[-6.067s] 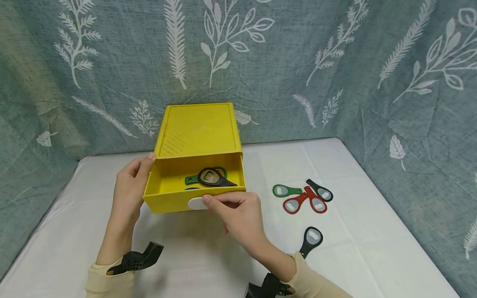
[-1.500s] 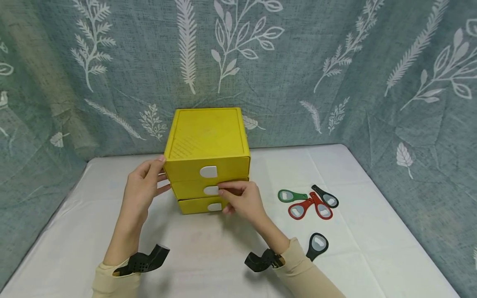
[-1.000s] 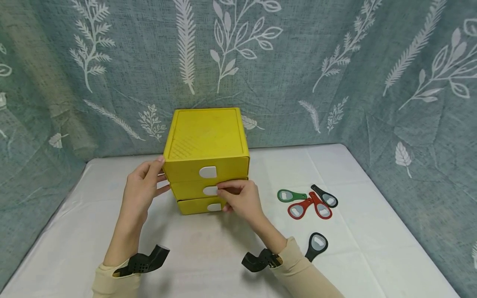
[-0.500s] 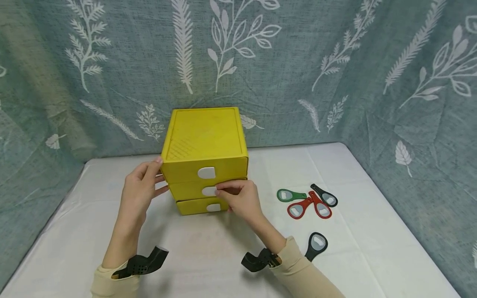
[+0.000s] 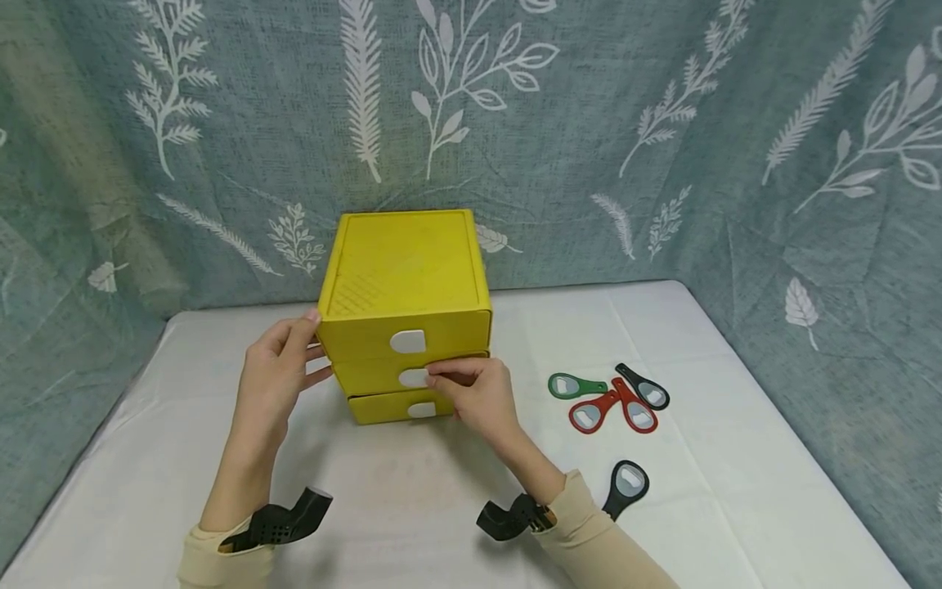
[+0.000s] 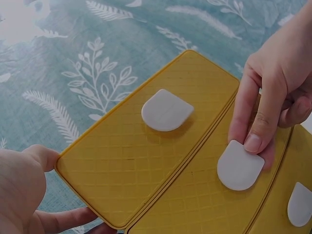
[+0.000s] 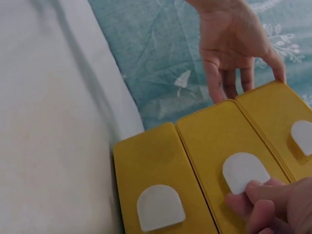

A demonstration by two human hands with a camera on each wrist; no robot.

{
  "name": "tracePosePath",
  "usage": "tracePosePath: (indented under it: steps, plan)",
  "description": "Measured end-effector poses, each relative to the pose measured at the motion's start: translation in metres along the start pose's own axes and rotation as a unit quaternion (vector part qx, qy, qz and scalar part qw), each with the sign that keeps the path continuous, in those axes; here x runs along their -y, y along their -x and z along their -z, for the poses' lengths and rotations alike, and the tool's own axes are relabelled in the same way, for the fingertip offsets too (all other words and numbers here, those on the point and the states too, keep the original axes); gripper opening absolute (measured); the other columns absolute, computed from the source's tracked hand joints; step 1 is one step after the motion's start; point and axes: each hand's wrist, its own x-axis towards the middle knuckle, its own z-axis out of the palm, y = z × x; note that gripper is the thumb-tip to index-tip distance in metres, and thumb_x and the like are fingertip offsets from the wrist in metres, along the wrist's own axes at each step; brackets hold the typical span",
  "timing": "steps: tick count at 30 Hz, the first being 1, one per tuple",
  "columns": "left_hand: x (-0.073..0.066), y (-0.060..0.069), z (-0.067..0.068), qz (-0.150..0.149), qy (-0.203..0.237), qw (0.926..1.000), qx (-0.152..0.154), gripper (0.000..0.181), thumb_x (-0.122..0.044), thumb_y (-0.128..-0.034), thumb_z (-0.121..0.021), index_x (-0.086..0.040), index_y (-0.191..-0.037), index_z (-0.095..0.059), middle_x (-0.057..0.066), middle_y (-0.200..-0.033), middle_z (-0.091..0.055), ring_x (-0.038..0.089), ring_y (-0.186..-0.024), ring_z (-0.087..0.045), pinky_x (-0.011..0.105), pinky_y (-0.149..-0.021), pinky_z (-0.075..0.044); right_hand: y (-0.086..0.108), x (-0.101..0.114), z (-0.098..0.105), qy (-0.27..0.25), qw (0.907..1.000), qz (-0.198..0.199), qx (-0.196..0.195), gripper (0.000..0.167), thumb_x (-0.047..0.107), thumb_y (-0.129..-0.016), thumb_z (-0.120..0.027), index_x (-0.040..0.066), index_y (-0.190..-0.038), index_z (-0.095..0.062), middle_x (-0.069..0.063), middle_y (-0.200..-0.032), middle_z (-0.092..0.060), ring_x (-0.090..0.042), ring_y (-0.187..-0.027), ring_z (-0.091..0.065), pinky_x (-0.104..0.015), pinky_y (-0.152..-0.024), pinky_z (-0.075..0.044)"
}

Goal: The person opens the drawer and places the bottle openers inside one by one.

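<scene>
Currently right hand pinches white tab on middle drawer, tab lying left of the fingertips; left hand, fingers nearly straight, touches yellow box at left.

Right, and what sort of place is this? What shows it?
Probably a curtained-off recording corner: leaf-patterned cloth hangs behind and beside a white-covered table, and black wrist cameras are being worn.

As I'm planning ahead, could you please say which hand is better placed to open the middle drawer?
Probably the right hand: its fingers pinch the handle of the middle drawer, while the left hand touches the side of the box.
</scene>
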Motion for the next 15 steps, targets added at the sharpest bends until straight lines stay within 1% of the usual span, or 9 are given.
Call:
tracePosePath:
  steps: [5, 12, 14, 15]
  plan:
    - [-0.0008, 0.0003, 0.0004, 0.001, 0.002, 1.0000, 0.001, 0.065, -0.057, -0.0993, -0.045, -0.001, -0.132, -0.054, 0.014, -0.127, -0.054, 0.024, -0.110, -0.059, 0.028, -0.078, -0.056, 0.0017, 0.0005, -0.0019, 0.011, 0.9999, 0.006, -0.006, 0.005, 0.011, -0.087, -0.077, 0.011, -0.091, -0.081, 0.004, -0.078, -0.072, -0.013, -0.041, -0.047, -0.025, -0.036, -0.042]
    - [-0.0017, 0.0003, -0.0003, 0.001, -0.003, 1.0000, -0.005, 0.066, -0.058, -0.0989, -0.045, -0.001, -0.131, -0.055, 0.014, -0.126, -0.054, 0.023, -0.108, -0.060, 0.027, -0.077, -0.056, 0.0037, 0.0017, -0.0029, 0.017, 0.9998, 0.008, -0.011, 0.006, 0.010, -0.087, -0.077, 0.011, -0.091, -0.081, 0.005, -0.078, -0.072, -0.016, -0.043, -0.050, -0.024, -0.036, -0.042]
    - [-0.0019, 0.0000, -0.0006, -0.001, -0.003, 1.0000, -0.004, 0.066, -0.058, -0.0989, -0.045, -0.001, -0.132, -0.055, 0.014, -0.127, -0.054, 0.023, -0.108, -0.060, 0.027, -0.077, -0.056, 0.0041, 0.0024, -0.0029, 0.018, 0.9996, 0.015, -0.013, 0.006, 0.010, -0.087, -0.077, 0.010, -0.092, -0.081, 0.005, -0.078, -0.072, -0.018, -0.047, -0.054, -0.024, -0.037, -0.043]
    - [-0.0021, -0.0002, -0.0007, -0.002, -0.002, 1.0000, -0.003, 0.066, -0.058, -0.0989, -0.045, -0.001, -0.132, -0.055, 0.014, -0.127, -0.054, 0.023, -0.108, -0.060, 0.027, -0.077, -0.056, 0.0043, 0.0028, -0.0029, 0.019, 0.9995, 0.021, -0.014, 0.006, 0.010, -0.087, -0.077, 0.010, -0.092, -0.081, 0.004, -0.079, -0.072, -0.018, -0.051, -0.058, -0.024, -0.040, -0.045]
